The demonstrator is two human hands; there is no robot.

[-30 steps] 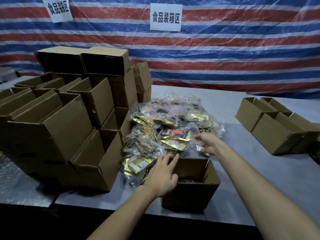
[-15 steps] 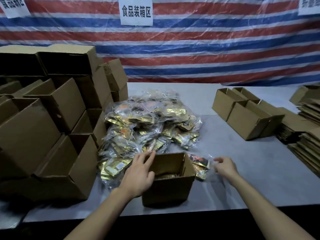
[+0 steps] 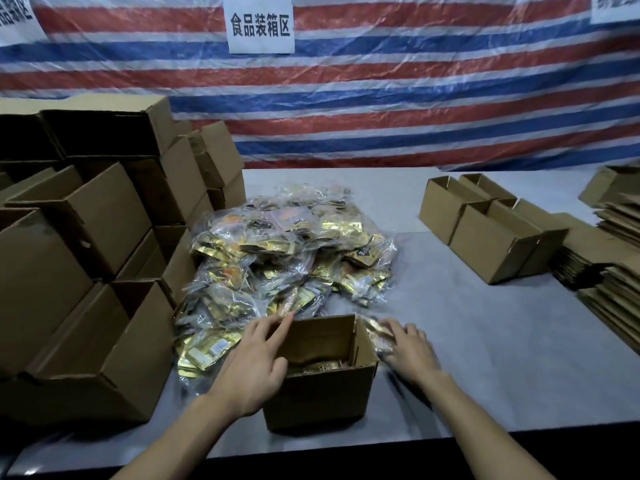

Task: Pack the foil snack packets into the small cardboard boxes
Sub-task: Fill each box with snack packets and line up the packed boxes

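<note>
A small open cardboard box (image 3: pixel 322 396) stands near the table's front edge, with gold foil packets (image 3: pixel 320 367) lying low inside it. My left hand (image 3: pixel 252 365) rests on the box's left rim, fingers straight along the flap and thumb over the opening. Just right of the box lies a foil packet (image 3: pixel 372 329) in clear wrap. My right hand (image 3: pixel 410 348) grips it, fingers over its top. Behind the box spreads a big pile of foil packets (image 3: pixel 287 258).
Open empty boxes (image 3: pixel 86 306) are stacked high on the left, close to the pile. Two more small boxes (image 3: pixel 485 237) sit at the right, with flattened cardboard stacks (image 3: pixel 620 282) beyond them. The grey table (image 3: pixel 485 341) ends just in front of me. A striped tarp hangs behind.
My right hand pulled a packet off the pile, left it beside the box, and has now come back onto it. My left hand stays on the box rim. The camera turned right.
</note>
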